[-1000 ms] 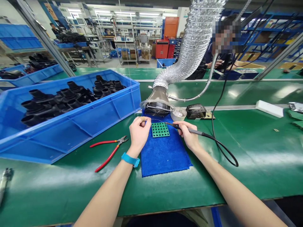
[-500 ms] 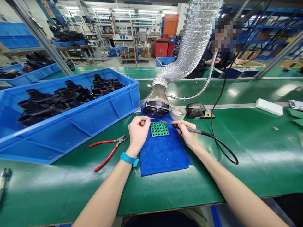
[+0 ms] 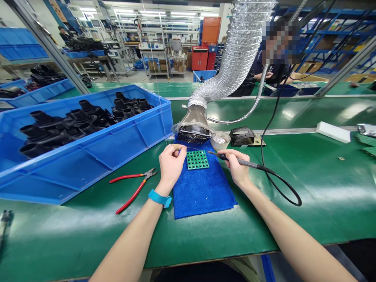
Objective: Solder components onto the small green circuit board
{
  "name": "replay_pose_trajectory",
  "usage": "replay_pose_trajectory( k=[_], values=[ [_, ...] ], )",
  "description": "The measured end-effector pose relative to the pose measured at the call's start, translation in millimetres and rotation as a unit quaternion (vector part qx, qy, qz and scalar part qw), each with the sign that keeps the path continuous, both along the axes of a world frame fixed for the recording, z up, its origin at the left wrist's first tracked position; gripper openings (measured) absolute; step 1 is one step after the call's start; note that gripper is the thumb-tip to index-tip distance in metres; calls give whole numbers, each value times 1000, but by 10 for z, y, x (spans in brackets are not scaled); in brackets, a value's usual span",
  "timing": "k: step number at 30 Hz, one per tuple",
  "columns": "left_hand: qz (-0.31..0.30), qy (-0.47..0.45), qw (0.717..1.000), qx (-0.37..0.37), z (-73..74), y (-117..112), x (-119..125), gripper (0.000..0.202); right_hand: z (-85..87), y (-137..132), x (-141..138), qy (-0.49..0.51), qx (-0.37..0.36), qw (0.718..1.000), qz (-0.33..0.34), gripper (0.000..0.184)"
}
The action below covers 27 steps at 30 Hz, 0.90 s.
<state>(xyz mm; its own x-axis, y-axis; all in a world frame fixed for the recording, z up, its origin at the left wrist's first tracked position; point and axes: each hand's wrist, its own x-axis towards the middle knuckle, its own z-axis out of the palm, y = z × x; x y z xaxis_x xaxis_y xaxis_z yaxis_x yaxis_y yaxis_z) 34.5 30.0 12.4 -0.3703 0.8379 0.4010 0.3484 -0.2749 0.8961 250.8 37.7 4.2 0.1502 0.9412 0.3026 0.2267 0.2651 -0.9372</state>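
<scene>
A small green circuit board (image 3: 197,159) lies on a blue cloth (image 3: 202,188) on the green bench. My left hand (image 3: 172,164) rests just left of the board, fingers pinched on a thin solder wire (image 3: 190,148) that runs toward the board's far edge. My right hand (image 3: 236,166) grips a soldering iron (image 3: 235,159) like a pen, its tip just off the board's upper right corner. The iron's black cable (image 3: 282,186) loops away to the right.
A blue bin (image 3: 117,145) of black rubber parts stands at the left. Red-handled cutters (image 3: 132,188) lie in front of it. A silver fume duct (image 3: 205,117), a solder-tip tin (image 3: 220,140) and a black iron stand (image 3: 242,136) sit behind the cloth. Another person works across the bench.
My right hand has drawn the soldering iron slightly right, lifting its tip off the board's corner. The left hand and the board have stayed put.
</scene>
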Motion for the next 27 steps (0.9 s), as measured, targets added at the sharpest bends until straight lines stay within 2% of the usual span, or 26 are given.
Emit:
replay_pose_trajectory(
  k=[9, 27],
  values=[
    [-14, 21, 1000, -12, -5, -14, 23, 16, -63, -30, -19, -19, -2, 999, 32, 31],
    [-13, 47, 999, -12, -55, 11, 50, 16, -84, -30, -45, -25, -11, 999, 42, 32]
  ],
)
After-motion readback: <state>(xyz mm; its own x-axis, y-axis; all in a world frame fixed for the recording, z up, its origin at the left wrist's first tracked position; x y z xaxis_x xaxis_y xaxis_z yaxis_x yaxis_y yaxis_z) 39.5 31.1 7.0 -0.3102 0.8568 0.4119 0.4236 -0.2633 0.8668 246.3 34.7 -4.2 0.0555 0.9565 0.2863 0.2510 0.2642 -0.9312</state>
